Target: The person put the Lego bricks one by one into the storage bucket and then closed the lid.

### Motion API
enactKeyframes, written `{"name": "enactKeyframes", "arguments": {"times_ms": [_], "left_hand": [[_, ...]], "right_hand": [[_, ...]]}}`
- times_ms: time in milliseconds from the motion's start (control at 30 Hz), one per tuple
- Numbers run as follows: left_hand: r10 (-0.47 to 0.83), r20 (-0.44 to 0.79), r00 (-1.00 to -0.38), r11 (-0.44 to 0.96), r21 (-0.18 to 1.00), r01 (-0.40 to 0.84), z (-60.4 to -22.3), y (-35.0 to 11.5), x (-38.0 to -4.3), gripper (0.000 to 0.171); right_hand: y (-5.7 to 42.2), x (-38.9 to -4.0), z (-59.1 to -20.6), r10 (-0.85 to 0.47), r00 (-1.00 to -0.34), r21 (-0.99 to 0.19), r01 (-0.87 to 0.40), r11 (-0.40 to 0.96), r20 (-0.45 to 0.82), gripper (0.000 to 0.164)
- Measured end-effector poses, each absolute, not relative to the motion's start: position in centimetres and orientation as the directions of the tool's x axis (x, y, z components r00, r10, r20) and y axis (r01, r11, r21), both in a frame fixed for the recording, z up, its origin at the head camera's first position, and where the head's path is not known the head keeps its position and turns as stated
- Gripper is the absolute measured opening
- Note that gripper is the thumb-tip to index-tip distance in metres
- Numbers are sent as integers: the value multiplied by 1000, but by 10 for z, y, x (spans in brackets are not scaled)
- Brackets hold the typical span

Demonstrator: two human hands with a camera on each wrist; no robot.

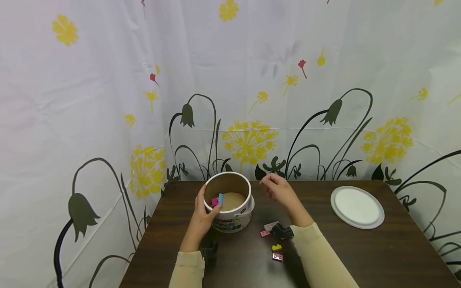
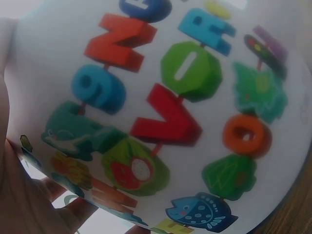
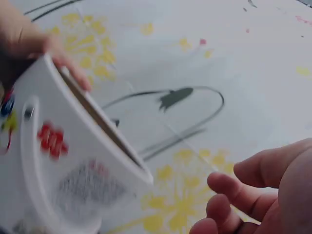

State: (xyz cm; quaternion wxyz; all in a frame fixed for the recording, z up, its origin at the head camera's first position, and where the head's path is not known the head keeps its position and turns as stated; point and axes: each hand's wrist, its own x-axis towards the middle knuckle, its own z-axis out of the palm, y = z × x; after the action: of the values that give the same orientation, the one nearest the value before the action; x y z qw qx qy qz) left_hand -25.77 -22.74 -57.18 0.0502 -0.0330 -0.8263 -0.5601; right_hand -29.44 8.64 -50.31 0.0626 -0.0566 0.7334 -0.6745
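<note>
A white bucket (image 1: 234,220) with colourful printed letters and pictures stands tilted on the table. My left hand (image 1: 203,218) grips its left side, with the thumb at the near rim and the fingers along the outside. Inside the bucket lie a magenta toy brick (image 1: 214,202) and a blue toy brick (image 1: 221,199). My right hand (image 1: 282,194) is in the air to the right of the bucket, apart from it. Its fingers (image 3: 224,185) are loosely curled, and nothing shows between them and the thumb in the right wrist view.
Below the right wrist lie a pale pink brick (image 1: 271,226), a small pink brick (image 1: 264,233), a yellow brick (image 1: 276,248) and a printed pink brick (image 1: 277,257). A round white lid (image 1: 357,207) rests at the table's right. Behind the table (image 1: 360,256) hangs a flowered curtain (image 1: 245,100).
</note>
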Motion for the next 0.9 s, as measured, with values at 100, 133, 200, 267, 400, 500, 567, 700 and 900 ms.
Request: {"name": "enactKeyframes", "arguments": {"times_ms": [100, 133, 200, 267, 400, 500, 567, 700, 900], "left_hand": [[-5, 119, -993, 371, 922, 109, -572, -228, -258, 98], [-5, 120, -993, 371, 922, 110, -572, -229, -258, 98], [-4, 124, -992, 369, 922, 113, -572, -229, -258, 98], [2, 127, -992, 368, 922, 118, -573, -229, -258, 98], [7, 142, -990, 368, 920, 135, -574, -228, -259, 95], [5, 149, -989, 380, 914, 140, -574, -229, -258, 95], [2, 146, -989, 388, 912, 135, -575, -229, -257, 96], [-1, 142, -990, 388, 913, 130, -575, -229, -256, 97], [4, 139, -990, 362, 923, 131, -573, -229, -257, 96]], "right_hand": [[109, -288, -514, -153, -986, -992, 48, 113, -65, 23], [115, -286, -518, -149, -985, -991, 65, 120, -83, 24], [126, -281, -526, -145, -984, -987, 84, 141, -104, 25], [134, -276, -533, -125, -984, -983, 107, 151, -127, 24], [148, -265, -543, -95, -984, -977, 133, 169, -151, 23], [155, -257, -552, -69, -984, -962, 147, 229, -166, 25], [159, -252, -559, -60, -982, -950, 159, 269, -181, 27], [166, -243, -575, -51, -975, -929, 188, 319, -215, 30], [174, -234, -596, -32, -970, -915, 214, 342, -239, 28]]}}
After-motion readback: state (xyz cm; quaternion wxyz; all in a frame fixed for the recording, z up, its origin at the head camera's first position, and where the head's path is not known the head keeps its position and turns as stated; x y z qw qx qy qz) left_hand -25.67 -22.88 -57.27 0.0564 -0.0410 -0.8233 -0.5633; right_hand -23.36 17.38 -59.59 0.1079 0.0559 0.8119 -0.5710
